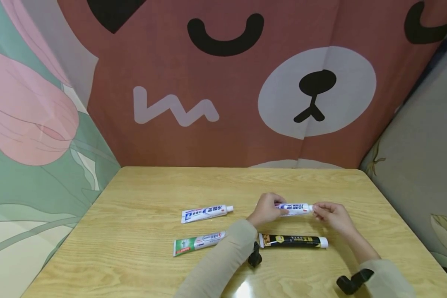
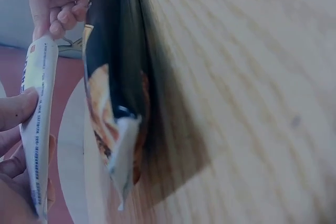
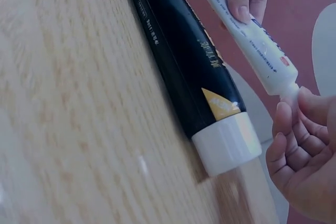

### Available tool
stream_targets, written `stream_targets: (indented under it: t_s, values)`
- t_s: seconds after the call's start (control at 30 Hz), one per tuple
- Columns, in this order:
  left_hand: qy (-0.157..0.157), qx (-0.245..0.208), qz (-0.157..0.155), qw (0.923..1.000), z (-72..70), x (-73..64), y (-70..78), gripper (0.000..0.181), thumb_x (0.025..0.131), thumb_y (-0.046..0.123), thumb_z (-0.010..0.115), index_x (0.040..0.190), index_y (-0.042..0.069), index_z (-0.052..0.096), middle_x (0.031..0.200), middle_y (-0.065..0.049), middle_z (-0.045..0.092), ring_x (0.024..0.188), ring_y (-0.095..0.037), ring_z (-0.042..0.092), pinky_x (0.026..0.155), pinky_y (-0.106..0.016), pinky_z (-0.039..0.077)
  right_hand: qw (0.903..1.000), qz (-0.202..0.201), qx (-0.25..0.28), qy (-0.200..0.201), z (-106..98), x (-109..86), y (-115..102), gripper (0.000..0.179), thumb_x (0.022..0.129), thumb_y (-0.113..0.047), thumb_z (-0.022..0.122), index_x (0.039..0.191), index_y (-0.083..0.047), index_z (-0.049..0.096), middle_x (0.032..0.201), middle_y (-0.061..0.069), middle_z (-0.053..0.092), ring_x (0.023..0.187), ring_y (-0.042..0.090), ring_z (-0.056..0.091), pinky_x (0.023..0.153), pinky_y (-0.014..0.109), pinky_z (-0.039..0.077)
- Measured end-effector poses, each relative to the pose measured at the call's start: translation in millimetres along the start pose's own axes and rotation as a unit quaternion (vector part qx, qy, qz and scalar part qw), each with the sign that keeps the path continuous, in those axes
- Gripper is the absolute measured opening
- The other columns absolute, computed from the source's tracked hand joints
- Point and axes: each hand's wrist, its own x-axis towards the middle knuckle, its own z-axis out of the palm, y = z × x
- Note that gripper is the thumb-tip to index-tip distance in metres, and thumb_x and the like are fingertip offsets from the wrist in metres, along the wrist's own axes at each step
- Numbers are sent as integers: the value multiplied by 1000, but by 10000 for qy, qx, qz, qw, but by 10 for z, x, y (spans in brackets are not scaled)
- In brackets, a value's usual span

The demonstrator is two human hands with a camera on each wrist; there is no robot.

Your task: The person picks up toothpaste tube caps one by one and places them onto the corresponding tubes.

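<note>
A white toothpaste tube (image 1: pixel 296 209) with blue lettering is held above the table at the right. My left hand (image 1: pixel 266 210) grips its body between thumb and fingers, as the left wrist view also shows. At the cap end, my right hand (image 1: pixel 331 215) pinches the tip with thumb and fingers; in the right wrist view those fingertips cover the cap (image 3: pixel 289 93). Below both hands lies a black toothpaste tube (image 1: pixel 292 241) with a white cap (image 3: pixel 227 144), untouched.
Another white-and-blue toothpaste tube (image 1: pixel 205 213) lies left of my hands. In front of it is a green-and-white tube (image 1: pixel 197 243), its right end hidden by my left sleeve (image 1: pixel 223 256). The wooden table (image 1: pixel 134 256) meets a bear-patterned cloth (image 1: pixel 223 145) at the back.
</note>
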Motion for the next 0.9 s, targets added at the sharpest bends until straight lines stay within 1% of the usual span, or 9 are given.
stream_targets:
  t_s: [0.2,0.4,0.5,0.6,0.7,0.8,0.9]
  values:
    - [-26,71,55,10000,23,6,-96,23,70,8,78,91,4,71,83,2,66,72,-2,54,65,-15,44,9999,115,114,-55,36,18,57,35,94,-12,50,111,19,51,86,15,64,69,13,61,61,28,50]
    - [-273,162,-150,9994,12,13,-173,23,72,8,76,94,3,70,90,-1,67,79,-5,57,71,-17,45,9993,318,82,-204,103,72,114,34,93,-7,49,111,22,49,80,10,66,64,10,60,57,26,49]
    - [-416,117,-263,9987,11,14,-200,19,75,7,73,94,3,70,92,-2,67,81,-6,58,71,-18,46,9987,458,37,-201,134,84,130,34,93,-7,49,112,21,48,79,9,66,63,10,60,55,25,48]
    - [-496,119,-263,9984,8,18,-217,17,78,4,70,95,2,69,93,-3,67,83,-7,59,71,-18,46,9983,551,-101,-130,155,90,134,35,94,-9,49,114,19,49,79,8,66,62,10,59,52,24,47]
    - [-516,175,-198,9983,-4,23,-215,18,79,2,68,97,0,69,95,-5,67,86,-9,60,73,-17,46,9982,521,-285,-111,166,96,129,34,94,-10,48,113,18,50,78,7,65,62,11,58,50,25,45]
    - [-540,211,-161,9982,-23,22,-202,19,81,2,66,99,-1,68,98,-7,66,89,-11,60,74,-17,46,9981,472,-369,-109,169,99,124,31,94,-8,47,112,17,51,77,9,64,62,12,58,51,25,46]
    - [-585,220,-228,9978,-50,19,-189,21,83,4,64,104,-1,66,102,-7,65,91,-12,60,74,-17,46,9977,386,-557,-79,159,81,115,31,93,-6,47,113,18,49,79,12,64,63,15,59,52,26,48]
